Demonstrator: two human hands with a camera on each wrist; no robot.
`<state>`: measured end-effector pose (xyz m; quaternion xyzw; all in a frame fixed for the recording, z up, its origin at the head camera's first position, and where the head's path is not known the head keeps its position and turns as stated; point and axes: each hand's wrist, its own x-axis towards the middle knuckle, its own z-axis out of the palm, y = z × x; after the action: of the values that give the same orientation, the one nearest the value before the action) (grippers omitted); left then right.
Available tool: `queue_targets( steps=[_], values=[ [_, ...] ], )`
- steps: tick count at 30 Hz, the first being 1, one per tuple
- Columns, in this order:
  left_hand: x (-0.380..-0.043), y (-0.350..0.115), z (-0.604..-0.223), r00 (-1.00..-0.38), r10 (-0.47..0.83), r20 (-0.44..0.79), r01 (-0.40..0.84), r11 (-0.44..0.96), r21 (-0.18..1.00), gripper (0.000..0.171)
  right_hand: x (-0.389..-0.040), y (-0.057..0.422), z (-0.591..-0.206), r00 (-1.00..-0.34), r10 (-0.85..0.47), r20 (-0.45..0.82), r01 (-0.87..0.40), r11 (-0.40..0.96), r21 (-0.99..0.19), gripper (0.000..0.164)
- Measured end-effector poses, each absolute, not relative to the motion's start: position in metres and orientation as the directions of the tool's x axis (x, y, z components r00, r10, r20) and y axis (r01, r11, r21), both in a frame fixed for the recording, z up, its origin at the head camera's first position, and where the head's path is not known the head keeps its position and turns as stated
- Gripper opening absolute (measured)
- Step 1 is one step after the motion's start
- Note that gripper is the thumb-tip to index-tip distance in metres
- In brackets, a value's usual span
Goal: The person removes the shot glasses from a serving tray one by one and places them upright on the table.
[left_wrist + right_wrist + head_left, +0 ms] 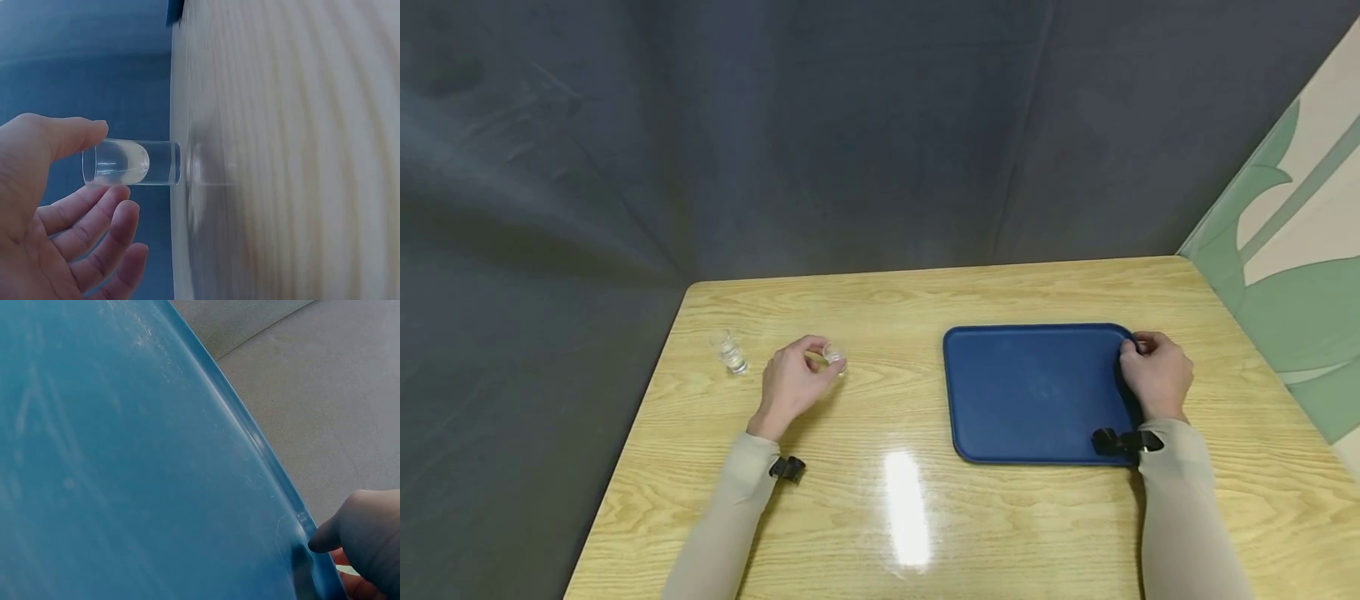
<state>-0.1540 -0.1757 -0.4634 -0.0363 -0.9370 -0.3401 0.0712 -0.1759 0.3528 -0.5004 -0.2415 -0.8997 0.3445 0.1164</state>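
Note:
Near the middle left of the table, my left hand pinches a small clear shot glass near its rim, thumb on one side and fingertips on the other. The glass is upright, its base at or just above the wood; I cannot tell whether it touches. A second clear shot glass stands to the left of that hand. On the right, a blue rectangular tray lies on the table. My right hand grips its right edge near the far corner, thumb over the rim and the other fingers outside, partly hidden.
The pale wooden table carries a bright light reflection near the front. A dark cloth hangs behind and to the left. A green-and-cream patterned surface borders the right side.

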Motion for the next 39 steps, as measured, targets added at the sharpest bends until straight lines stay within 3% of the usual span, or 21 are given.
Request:
queue_targets(
  steps=[23, 39],
  values=[
    [-0.106, -0.284, -0.462, -0.955, -0.256, 0.147, -0.125, 0.8, 0.587, 0.05, -0.177, 0.353, -0.503, -0.856, 0.513, 0.065, 0.341, 0.655, -0.674, 0.045],
    [-0.1, -0.311, -0.459, -0.927, -0.333, 0.172, -0.178, 0.794, 0.581, 0.051, -0.177, 0.353, -0.503, -0.852, 0.52, 0.062, 0.347, 0.649, -0.677, 0.045]
  ],
)
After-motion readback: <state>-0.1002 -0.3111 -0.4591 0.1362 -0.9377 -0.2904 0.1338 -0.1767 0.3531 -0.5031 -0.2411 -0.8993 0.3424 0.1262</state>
